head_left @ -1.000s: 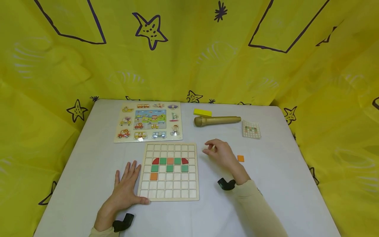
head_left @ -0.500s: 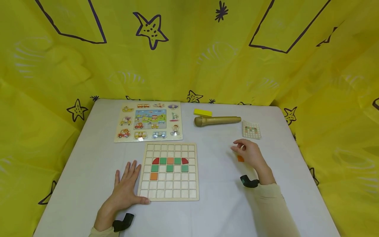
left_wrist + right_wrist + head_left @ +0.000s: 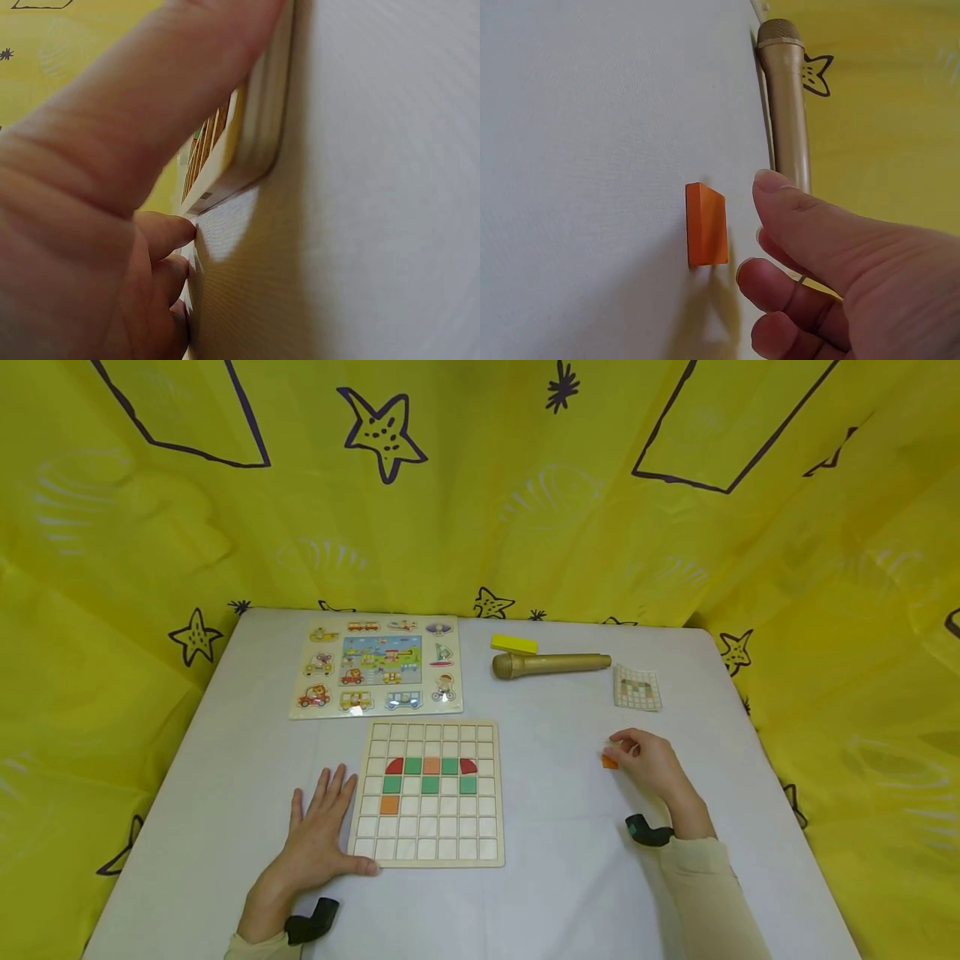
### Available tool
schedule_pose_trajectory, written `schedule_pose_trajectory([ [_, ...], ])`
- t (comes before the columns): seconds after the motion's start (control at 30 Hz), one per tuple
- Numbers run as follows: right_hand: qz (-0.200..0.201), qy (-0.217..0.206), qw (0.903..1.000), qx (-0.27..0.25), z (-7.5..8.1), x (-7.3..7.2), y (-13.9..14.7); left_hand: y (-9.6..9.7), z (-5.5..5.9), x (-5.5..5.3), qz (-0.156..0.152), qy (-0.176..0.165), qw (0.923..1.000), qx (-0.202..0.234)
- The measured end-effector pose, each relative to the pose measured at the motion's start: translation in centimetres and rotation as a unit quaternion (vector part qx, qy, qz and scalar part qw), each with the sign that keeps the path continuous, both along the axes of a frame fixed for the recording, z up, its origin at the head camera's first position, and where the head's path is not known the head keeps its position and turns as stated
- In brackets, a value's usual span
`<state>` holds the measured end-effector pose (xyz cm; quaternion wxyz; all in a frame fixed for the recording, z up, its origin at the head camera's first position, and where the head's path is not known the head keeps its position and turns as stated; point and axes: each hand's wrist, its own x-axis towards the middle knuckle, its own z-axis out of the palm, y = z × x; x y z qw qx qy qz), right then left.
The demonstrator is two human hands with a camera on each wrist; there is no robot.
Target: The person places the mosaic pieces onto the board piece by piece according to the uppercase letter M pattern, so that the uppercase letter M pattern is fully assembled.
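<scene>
In the head view a wooden grid board (image 3: 447, 827) lies on the table with red, green and orange pieces in its squares. My left hand (image 3: 318, 843) lies beside it with fingers spread on the cloth. Its thumb (image 3: 150, 97) rests against the board's near left corner, seen close up in the left wrist view. A loose orange square tile (image 3: 709, 225) lies flat on the table to the right. My right hand (image 3: 651, 764) hovers just beside this tile with fingers bent. In the right wrist view a gap shows between the tile and the fingertips (image 3: 769, 184), which hold nothing.
A picture puzzle board (image 3: 375, 706) lies behind the grid. A gold microphone (image 3: 555, 665) and a yellow block (image 3: 514, 644) lie at the back. A small pattern card (image 3: 637, 688) is at the right. Yellow curtain (image 3: 450, 510) surrounds the table.
My right hand has moved right from near the grid board, then lowered toward the orange tile. My left hand has stayed in place.
</scene>
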<state>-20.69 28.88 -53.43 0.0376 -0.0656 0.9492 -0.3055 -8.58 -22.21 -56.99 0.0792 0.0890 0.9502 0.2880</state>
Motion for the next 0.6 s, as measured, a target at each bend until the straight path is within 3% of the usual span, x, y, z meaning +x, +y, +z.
schedule_pose_trajectory([
  [0.6, 0.028, -0.005, 0.9996, -0.009, -0.71, 0.76, 0.58, -0.01, 0.0, 0.01, -0.001, 0.002, 1.0, 0.002],
])
